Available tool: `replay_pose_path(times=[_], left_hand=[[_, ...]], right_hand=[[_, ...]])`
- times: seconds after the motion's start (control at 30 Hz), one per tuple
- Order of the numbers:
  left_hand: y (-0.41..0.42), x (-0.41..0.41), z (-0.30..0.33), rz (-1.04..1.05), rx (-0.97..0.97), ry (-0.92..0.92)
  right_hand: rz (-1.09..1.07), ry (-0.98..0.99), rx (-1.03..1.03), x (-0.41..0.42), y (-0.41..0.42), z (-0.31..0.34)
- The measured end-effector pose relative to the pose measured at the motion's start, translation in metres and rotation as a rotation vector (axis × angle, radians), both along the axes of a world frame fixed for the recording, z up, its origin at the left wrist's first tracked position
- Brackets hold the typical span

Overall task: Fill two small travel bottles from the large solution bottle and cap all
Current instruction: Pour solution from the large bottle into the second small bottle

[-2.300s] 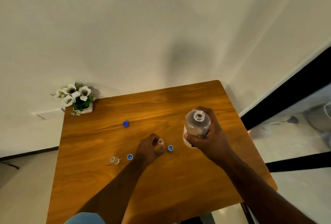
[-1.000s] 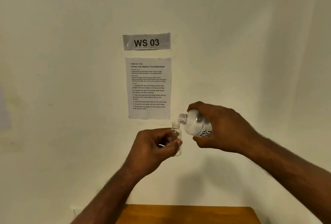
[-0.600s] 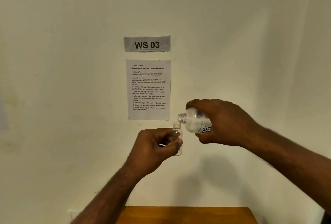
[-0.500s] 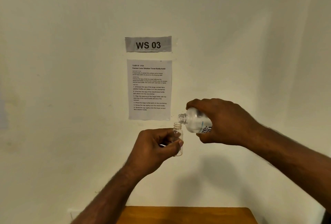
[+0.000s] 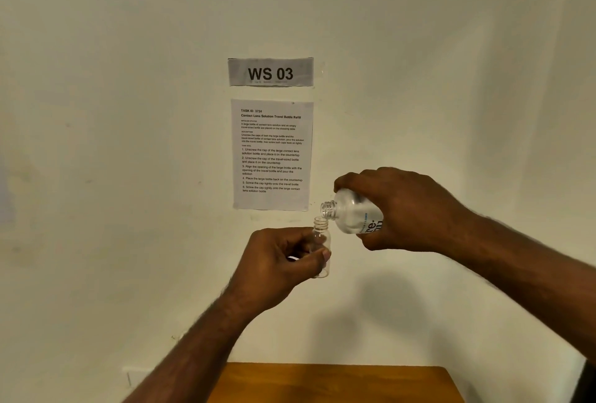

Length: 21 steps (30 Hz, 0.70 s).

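Observation:
My left hand (image 5: 283, 260) holds a small clear travel bottle (image 5: 321, 243) upright in the air, uncapped, fingers and thumb wrapped round its body. My right hand (image 5: 403, 209) grips the large solution bottle (image 5: 353, 214), tipped to the left with its open neck just above and right of the small bottle's mouth. Clear liquid shows inside the large bottle. I cannot tell whether liquid is flowing. The second travel bottle and the caps are out of view.
Only the far edge of the wooden table (image 5: 335, 383) shows at the bottom. On the white wall hang a "WS 03" sign (image 5: 271, 72) and a printed task sheet (image 5: 272, 154) behind my hands.
Since 2.3 s ago both bottles rose off the table to wall height. Over the last second the large bottle tipped further and its neck came closer above the small bottle's mouth.

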<state>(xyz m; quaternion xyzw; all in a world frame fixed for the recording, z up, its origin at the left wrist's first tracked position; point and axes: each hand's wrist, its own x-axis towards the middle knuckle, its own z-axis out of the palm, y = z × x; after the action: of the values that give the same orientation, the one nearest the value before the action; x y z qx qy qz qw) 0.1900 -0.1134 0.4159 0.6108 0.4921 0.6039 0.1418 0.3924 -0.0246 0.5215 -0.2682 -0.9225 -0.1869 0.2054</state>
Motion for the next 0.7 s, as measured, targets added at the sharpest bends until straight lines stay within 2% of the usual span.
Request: replay_pose_path(times=[0.17,0.7], left_hand=[[0.0012,0.0003,-0.0011,-0.024,-0.004,-0.046],[0.0042,-0.0034,-0.0018,0.013,-0.011,0.054]], right_hand=[[0.0,-0.027,0.023,0.0,0.002,0.0018],[0.014,-0.073,0.066,-0.0035,0.0078,0.004]])
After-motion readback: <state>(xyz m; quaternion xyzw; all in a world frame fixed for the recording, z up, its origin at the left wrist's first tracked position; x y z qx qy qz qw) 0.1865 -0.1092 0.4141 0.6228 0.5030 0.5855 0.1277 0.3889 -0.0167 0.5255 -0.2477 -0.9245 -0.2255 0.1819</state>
